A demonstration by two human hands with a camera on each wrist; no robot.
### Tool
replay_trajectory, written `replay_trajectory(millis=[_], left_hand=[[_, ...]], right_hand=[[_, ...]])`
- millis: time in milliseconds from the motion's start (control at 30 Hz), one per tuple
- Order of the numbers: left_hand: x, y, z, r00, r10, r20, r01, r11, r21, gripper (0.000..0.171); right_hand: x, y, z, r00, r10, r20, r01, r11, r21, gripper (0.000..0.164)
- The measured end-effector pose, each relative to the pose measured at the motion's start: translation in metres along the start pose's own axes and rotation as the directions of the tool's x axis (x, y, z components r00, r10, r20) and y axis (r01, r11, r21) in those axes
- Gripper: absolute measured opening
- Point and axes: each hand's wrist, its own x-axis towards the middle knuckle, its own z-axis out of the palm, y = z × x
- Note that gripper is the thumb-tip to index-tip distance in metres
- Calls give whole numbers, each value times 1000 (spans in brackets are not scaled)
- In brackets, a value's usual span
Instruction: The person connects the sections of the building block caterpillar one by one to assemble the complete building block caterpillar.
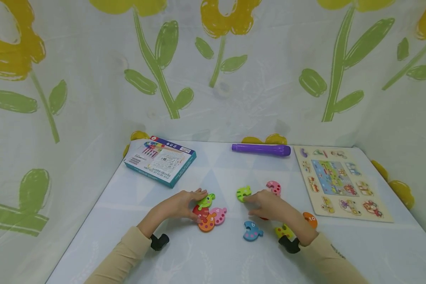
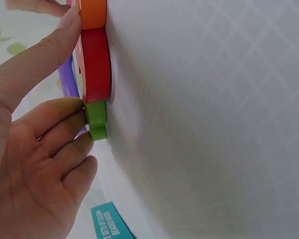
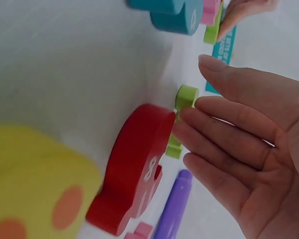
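My left hand (image 1: 180, 203) reaches around a cluster of joined puzzle pieces: a green head piece (image 1: 207, 201), a red piece (image 2: 96, 64), an orange piece (image 1: 206, 225) and a pink piece (image 1: 219, 215). In the left wrist view its thumb touches the orange piece, while the loosely extended fingers lie against the green one. My right hand (image 1: 269, 205) stretches toward a green striped piece (image 1: 242, 193), fingertips at its edge and thumb apart. Below that hand stands a red piece marked 8 (image 3: 139, 159), mostly hidden in the head view.
Around the right hand lie a blue piece (image 1: 252, 231), a yellow spotted piece (image 1: 283, 230), an orange piece marked 10 (image 1: 310, 220) and a pink spotted piece (image 1: 274, 187). Farther back are a teal-edged box (image 1: 163, 159), a purple toy microphone (image 1: 262, 150) and a wooden puzzle board (image 1: 385, 215).
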Motion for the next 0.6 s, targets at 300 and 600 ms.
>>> replay_trajectory(millis=[300, 600], left_hand=[[0, -1, 1, 1000, 7, -7, -7, 1000, -1, 84], [-1, -2, 2, 1000, 6, -15, -6, 1000, -10, 84]], right_hand=[[10, -14, 0, 999, -8, 32, 8, 1000, -2, 38], [20, -8, -10, 999, -49, -11, 49, 999, 15, 39]])
